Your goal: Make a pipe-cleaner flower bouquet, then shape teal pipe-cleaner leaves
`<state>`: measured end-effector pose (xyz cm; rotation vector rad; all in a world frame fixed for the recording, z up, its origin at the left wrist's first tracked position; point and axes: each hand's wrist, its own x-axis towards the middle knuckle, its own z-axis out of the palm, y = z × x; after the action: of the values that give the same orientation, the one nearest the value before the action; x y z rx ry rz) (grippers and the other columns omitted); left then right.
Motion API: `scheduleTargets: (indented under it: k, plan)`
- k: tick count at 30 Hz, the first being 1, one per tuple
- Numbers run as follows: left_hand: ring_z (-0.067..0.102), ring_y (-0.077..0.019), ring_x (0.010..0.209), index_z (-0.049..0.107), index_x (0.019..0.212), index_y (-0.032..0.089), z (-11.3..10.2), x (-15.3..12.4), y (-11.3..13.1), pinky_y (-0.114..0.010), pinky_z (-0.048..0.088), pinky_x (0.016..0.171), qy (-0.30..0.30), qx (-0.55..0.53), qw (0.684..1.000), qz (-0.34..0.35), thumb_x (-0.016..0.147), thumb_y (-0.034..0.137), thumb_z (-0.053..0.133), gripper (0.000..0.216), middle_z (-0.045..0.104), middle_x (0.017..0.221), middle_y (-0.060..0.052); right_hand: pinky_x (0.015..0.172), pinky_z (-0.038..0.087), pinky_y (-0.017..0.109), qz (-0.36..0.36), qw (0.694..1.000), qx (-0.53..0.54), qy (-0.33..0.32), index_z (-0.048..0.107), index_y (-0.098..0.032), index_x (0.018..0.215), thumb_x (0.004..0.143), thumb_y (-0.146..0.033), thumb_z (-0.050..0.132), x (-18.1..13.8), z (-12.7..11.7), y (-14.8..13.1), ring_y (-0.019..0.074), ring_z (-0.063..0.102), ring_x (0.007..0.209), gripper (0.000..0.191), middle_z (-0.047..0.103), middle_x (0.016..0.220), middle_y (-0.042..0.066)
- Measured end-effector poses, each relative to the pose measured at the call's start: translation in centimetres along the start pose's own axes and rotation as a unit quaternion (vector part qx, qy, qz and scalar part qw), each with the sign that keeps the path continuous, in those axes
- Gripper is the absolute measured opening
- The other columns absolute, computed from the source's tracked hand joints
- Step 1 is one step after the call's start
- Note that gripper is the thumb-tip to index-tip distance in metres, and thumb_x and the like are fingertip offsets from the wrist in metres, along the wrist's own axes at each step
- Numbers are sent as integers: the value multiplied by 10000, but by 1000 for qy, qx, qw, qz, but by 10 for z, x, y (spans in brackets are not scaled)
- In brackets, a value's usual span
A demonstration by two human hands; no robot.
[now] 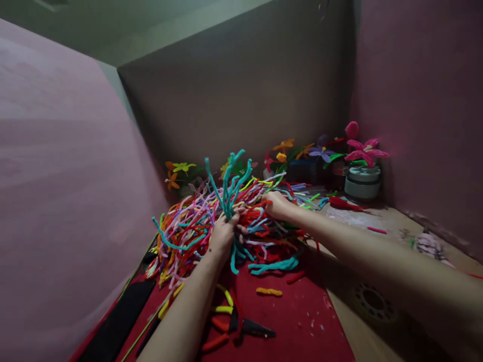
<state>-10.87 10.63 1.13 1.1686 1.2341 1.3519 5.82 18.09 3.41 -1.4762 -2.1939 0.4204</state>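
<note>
My left hand (pixel 222 231) is closed around a bunch of turquoise pipe cleaners (pixel 228 193). Their upper ends fan out above my fist, and some ends hang below it. My right hand (pixel 278 205) is at the right side of a large tangled pile of pipe cleaners (pixel 188 216) in many colours. Its fingers are curled in among the strands, and what they grip is hidden. A flat turquoise bundle (pixel 275 265) lies on the red cloth (pixel 294 317) in front of the pile.
Pliers with a dark nose (pixel 252 328) and an orange piece of pipe cleaner (pixel 269 291) lie on the cloth. A pink flower (pixel 366 151) stands in a pale pot (pixel 363 183) at the back right. A round perforated disc (pixel 373 301) sits under my right forearm.
</note>
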Motion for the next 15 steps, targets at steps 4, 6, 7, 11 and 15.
scheduleTargets:
  k: [4, 6, 7, 11, 15]
  plan:
    - [538, -119, 359, 575, 991, 121, 0, 7, -9, -209, 375, 285, 14, -13, 1000, 10, 733, 313, 585, 322, 638, 645, -42, 648, 424, 254, 45, 999, -27, 0, 702, -78, 881, 655, -73, 529, 8, 2, 6, 249, 628, 806, 284, 683, 826, 163]
    - [565, -131, 401, 563, 950, 104, 1, 7, -9, -219, 397, 288, 21, -21, 1000, 9, 734, 281, 578, 279, 649, 707, -67, 678, 425, 242, 53, 998, -30, 5, 682, -113, 966, 670, -82, 526, 15, 4, 11, 233, 623, 857, 336, 682, 893, 143]
    - [568, -135, 405, 557, 934, 100, 1, 7, -9, -222, 398, 283, 25, -22, 999, 6, 735, 268, 574, 262, 650, 714, -72, 688, 424, 231, 50, 998, -30, 4, 674, -147, 990, 675, -97, 533, 18, 6, 13, 219, 621, 869, 349, 683, 914, 118]
    - [559, -134, 387, 539, 926, 110, 0, 8, -9, -224, 393, 269, 29, -20, 999, -4, 743, 264, 563, 240, 653, 704, -64, 698, 429, 243, 39, 999, -36, -3, 686, -189, 931, 674, -180, 575, 26, 14, 15, 218, 623, 856, 280, 688, 879, 88]
    - [555, -125, 378, 519, 874, 124, 0, 8, -10, -211, 383, 260, 36, -16, 999, -10, 737, 275, 571, 210, 662, 719, -62, 752, 418, 301, 29, 999, -42, 2, 694, -131, 852, 671, -160, 571, 27, 20, 15, 268, 599, 918, 220, 663, 945, 162]
